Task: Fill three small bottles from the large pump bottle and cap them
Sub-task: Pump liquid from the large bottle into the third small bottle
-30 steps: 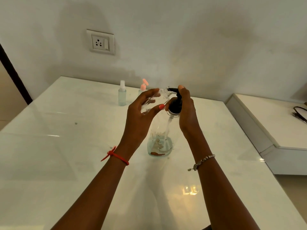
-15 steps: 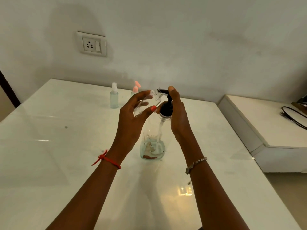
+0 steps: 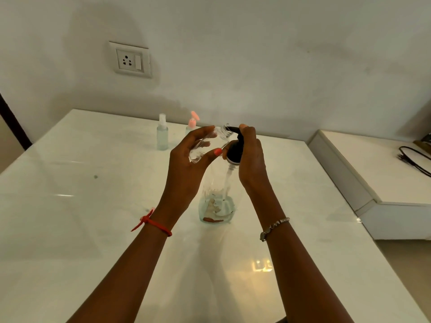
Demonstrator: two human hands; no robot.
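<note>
Left hand [image 3: 184, 169] pinches small bottle [image 3: 217, 135] mid-body, tilted, mouth at the pump bottle [image 3: 218, 206] spout. Right hand [image 3: 253, 159] grips the pump bottle's top. Small bottle looks light and slick: hold gently. Pump bottle near-empty, probably tippy.

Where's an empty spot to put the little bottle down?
Bare: the table left of the left hand, and right of the right hand to the edge. Crowded: around the large pump bottle, and at the back by the spray bottle and pink-capped bottle.
</note>
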